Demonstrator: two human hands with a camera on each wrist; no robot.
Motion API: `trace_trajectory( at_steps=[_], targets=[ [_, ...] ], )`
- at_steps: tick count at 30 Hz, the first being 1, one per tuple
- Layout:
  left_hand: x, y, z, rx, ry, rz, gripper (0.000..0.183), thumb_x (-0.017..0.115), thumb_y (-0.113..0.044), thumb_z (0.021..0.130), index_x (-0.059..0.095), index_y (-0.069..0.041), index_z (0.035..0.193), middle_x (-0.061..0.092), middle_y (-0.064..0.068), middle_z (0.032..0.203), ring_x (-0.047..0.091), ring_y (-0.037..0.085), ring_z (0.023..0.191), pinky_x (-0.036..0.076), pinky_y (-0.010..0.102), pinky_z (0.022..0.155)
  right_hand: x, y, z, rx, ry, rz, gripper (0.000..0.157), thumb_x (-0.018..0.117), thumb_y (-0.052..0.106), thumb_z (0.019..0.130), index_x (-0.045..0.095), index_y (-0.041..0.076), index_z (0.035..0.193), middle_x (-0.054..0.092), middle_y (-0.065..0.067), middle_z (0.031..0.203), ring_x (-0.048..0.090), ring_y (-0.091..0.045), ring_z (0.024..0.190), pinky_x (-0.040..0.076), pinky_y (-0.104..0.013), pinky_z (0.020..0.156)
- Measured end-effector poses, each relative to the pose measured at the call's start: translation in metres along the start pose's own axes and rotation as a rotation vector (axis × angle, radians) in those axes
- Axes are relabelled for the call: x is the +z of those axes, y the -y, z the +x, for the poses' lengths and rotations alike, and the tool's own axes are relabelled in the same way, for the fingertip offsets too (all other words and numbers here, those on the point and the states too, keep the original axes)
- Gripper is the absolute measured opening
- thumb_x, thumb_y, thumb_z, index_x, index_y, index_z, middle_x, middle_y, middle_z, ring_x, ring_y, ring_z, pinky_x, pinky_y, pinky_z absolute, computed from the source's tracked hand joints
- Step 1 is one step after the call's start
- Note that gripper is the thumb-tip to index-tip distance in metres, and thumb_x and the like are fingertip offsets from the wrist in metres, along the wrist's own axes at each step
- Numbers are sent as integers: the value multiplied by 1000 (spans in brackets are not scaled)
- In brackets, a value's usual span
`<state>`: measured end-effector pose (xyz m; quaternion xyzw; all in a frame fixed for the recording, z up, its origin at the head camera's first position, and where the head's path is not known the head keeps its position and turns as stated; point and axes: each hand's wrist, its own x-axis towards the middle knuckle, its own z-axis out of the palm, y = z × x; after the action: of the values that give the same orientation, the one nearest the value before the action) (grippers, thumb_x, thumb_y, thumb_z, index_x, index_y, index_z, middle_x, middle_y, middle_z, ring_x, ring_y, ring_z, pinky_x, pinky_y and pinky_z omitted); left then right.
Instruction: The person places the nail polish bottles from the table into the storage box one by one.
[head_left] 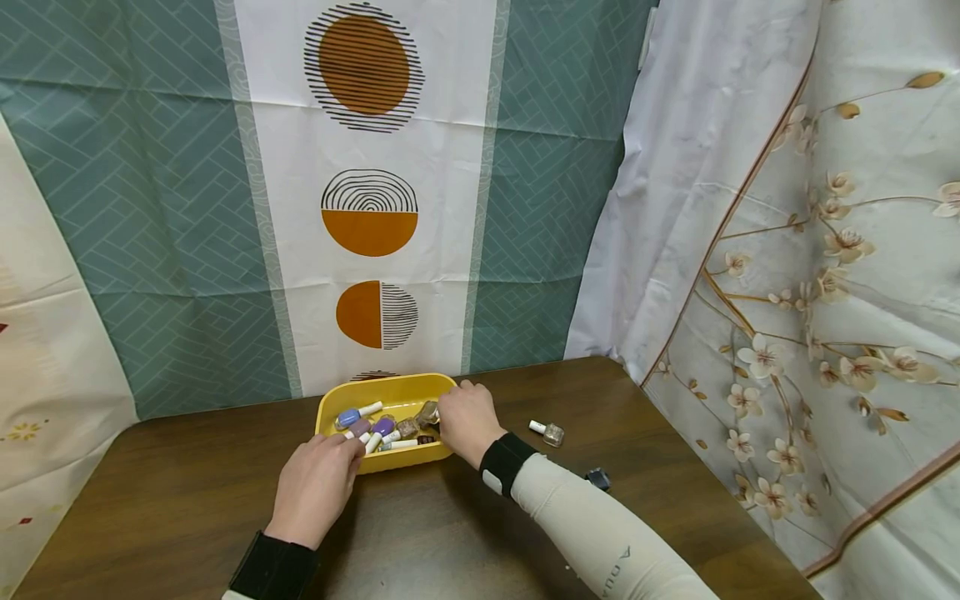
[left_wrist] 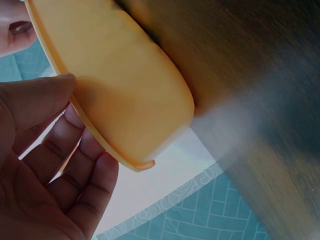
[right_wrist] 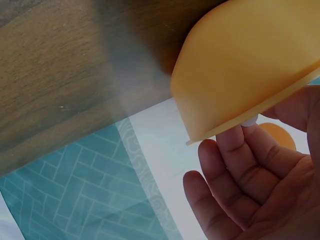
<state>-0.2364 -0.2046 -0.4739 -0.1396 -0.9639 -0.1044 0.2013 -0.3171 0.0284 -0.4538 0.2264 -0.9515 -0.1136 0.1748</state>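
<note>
A yellow plastic basket (head_left: 405, 458) stands near the table's back edge, with several small nail polish bottles lying inside. Among them are a blue bottle (head_left: 348, 418), a purple bottle (head_left: 384, 426) and a glittery one (head_left: 407, 427). My left hand (head_left: 315, 487) grips the basket's left front rim, thumb outside and fingers over the inner side. At the right end, my right hand (head_left: 471, 421) reaches over the rim and pinches a nail polish bottle (head_left: 427, 413). In the right wrist view a white cap (right_wrist: 250, 120) shows between thumb and fingers; the basket wall hides the rest.
Right of the basket, another glittery nail polish bottle (head_left: 553, 435) with a white cap lies on the brown table (head_left: 187, 492). A dark bottle-like item (head_left: 597, 478) sits beside my right sleeve, partly hidden. Patterned curtains (head_left: 555, 208) hang behind the table and at both sides.
</note>
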Motion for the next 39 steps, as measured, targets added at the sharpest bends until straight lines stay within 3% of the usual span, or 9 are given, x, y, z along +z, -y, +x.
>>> trace_trajectory(
  at_steps=[39],
  targets=[
    [-1, -1, -1, 6, -14, 7, 17, 85, -18, 76, 71, -17, 84, 64, -2, 79, 51, 19, 71, 47, 37, 72, -1, 7, 2, 19, 86, -52, 17, 67, 30, 92, 76, 21, 81, 63, 5, 70, 45, -19, 77, 40, -31, 60]
  ],
)
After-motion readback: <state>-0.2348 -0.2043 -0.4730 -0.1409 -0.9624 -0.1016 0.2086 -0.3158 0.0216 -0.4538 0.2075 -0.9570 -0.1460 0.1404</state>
